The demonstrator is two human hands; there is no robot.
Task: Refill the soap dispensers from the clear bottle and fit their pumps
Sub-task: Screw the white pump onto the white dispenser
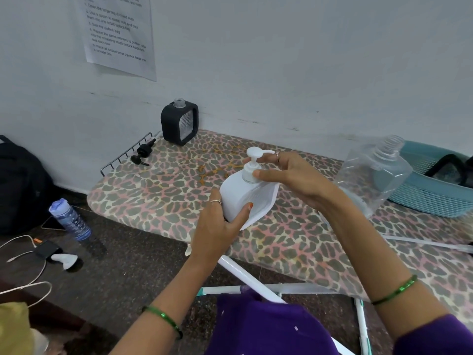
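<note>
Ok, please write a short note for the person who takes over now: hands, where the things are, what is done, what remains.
Left hand holds the white dispenser by its body. Right hand pinches the collar of its white pump, which sits in the neck.
Black dispenser stands open by the wall; its black pump lies on the board.
Clear bottle stands uncapped, right.
Done: white pump seated. Left: black pump; its fill level is unclear.

Open patterned desk (163, 190) centre-left; black dispenser (179, 122) and black pump (143, 152) rearward, clear bottle (373, 175), basket (432, 193) rightward.
</note>
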